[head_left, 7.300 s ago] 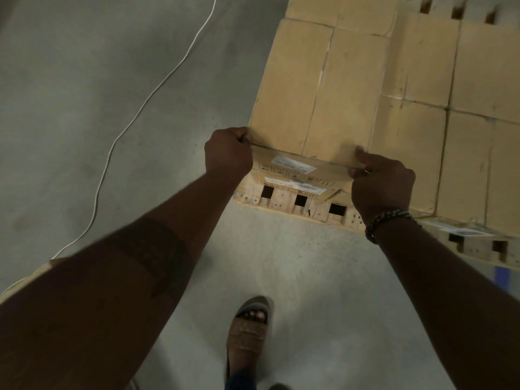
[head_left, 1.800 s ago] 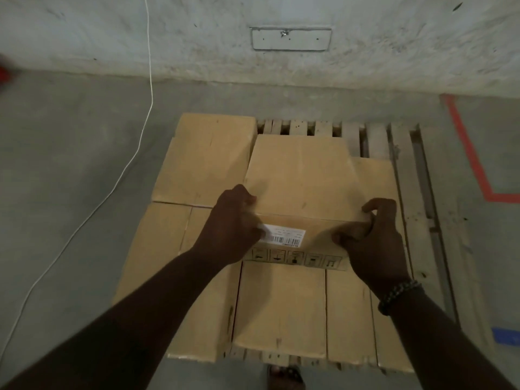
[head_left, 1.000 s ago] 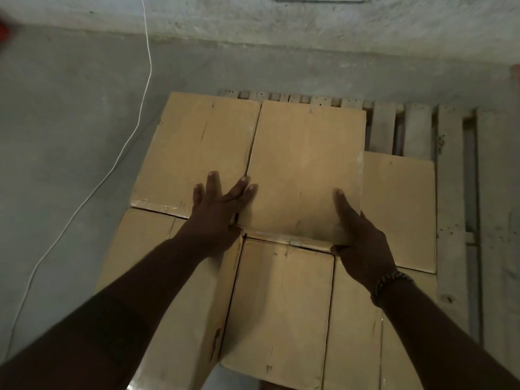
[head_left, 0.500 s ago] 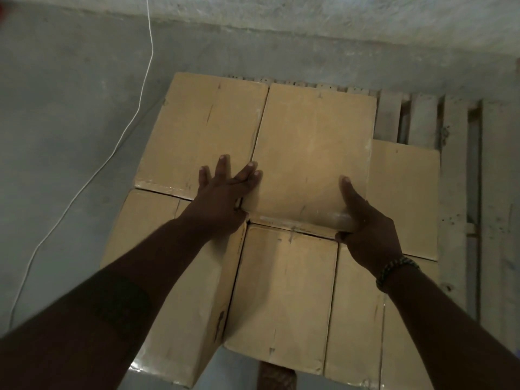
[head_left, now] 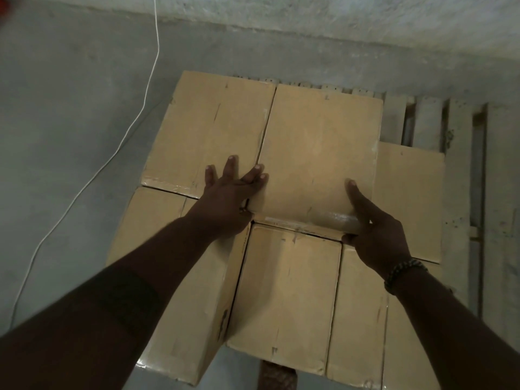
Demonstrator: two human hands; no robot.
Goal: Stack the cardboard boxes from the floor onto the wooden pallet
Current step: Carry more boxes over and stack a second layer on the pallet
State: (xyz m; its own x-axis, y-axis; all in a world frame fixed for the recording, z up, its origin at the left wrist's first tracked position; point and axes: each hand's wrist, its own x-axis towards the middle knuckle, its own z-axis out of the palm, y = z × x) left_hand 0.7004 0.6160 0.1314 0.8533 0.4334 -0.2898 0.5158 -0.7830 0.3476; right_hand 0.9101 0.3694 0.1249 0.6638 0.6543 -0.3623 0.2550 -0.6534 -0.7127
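Left hand [head_left: 225, 198] lying flat, fingers straight and spread, pressing across seam between upper cardboard box [head_left: 318, 153] and neighbouring upper box [head_left: 211, 130]. Right hand [head_left: 377, 229] gripping upper cardboard box at near right corner, thumb lying on top, other fingers hidden below edge. Upper cardboard box sitting in second layer over far middle of wooden pallet [head_left: 461, 164], resting on lower boxes [head_left: 287, 291]. Bare slats showing along pallet's right side. White cable [head_left: 156, 29] trailing over concrete floor [head_left: 70, 122] left of pallet.

Grey concrete floor [head_left: 70, 122], dimly lit, meets a rough pale wall [head_left: 337, 21] at the far side; a thin white cable [head_left: 156, 29] trails across it, left.
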